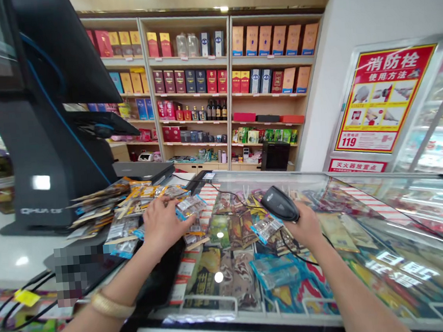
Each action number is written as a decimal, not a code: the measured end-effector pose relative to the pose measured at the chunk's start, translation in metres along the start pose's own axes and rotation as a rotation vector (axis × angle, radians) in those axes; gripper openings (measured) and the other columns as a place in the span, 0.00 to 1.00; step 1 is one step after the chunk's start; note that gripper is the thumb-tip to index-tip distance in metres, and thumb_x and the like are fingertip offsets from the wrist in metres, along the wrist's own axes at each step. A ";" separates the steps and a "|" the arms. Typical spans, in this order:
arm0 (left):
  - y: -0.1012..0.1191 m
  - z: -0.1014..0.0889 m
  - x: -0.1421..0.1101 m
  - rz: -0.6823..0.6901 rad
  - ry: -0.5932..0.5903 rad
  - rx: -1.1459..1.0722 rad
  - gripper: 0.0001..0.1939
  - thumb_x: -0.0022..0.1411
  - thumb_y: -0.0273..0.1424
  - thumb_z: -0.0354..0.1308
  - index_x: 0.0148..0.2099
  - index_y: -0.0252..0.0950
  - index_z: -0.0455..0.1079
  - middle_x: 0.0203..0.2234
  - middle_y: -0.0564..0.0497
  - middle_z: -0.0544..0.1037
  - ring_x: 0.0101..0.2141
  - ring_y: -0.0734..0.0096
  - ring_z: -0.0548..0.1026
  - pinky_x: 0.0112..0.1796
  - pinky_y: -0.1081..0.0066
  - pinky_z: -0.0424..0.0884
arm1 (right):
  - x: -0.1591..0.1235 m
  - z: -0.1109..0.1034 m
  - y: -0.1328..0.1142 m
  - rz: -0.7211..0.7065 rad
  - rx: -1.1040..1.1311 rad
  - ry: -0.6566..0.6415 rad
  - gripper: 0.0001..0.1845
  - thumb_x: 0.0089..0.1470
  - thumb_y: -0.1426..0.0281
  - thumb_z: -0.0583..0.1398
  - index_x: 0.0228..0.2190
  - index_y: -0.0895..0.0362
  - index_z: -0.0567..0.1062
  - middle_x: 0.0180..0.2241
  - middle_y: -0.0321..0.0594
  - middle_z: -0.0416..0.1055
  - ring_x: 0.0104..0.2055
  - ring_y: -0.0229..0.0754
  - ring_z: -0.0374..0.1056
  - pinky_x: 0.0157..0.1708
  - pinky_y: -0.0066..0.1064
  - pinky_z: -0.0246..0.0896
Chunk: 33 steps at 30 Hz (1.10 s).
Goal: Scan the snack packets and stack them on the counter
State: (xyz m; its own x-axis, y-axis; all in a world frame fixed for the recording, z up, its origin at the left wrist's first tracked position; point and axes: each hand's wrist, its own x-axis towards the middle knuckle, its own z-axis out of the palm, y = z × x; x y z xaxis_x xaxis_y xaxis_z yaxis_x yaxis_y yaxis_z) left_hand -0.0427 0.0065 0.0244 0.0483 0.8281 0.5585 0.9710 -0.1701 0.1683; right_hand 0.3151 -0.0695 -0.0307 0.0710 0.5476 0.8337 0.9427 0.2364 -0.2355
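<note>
My left hand [163, 222] rests on a spread of small snack packets [128, 204] lying on the counter, its fingers closed on one clear packet with blue edges [190, 206]. My right hand [306, 224] grips a black barcode scanner [279, 203] and also pinches another small clear packet [265, 229]. The scanner's head points left toward the left hand's packet. Both hands hover over the glass lid of a freezer chest [363, 216]. A gold bracelet [110, 305] circles my left wrist.
A black checkout terminal [47, 149] stands at the left on the white counter. Frozen goods show under the glass lid. Wooden shelves [231, 88] with boxed bottles fill the back wall. A red fire-hydrant poster [383, 99] hangs at the right, beside a glass-door fridge [438, 113].
</note>
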 end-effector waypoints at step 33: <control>0.111 0.053 -0.017 0.442 -0.464 -0.755 0.32 0.44 0.23 0.61 0.54 0.36 0.63 0.42 0.47 0.75 0.41 0.63 0.75 0.43 0.67 0.72 | 0.001 0.001 -0.004 -0.004 -0.024 0.075 0.10 0.47 0.64 0.57 0.32 0.54 0.74 0.29 0.44 0.76 0.32 0.48 0.71 0.32 0.35 0.63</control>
State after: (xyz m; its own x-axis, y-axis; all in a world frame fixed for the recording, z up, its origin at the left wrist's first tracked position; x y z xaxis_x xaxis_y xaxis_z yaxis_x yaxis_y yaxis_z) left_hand 0.0771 0.0017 -0.0100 0.6142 0.7074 0.3498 0.4465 -0.6770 0.5851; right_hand 0.3109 -0.0691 -0.0293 0.0901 0.4848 0.8700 0.9504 0.2193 -0.2206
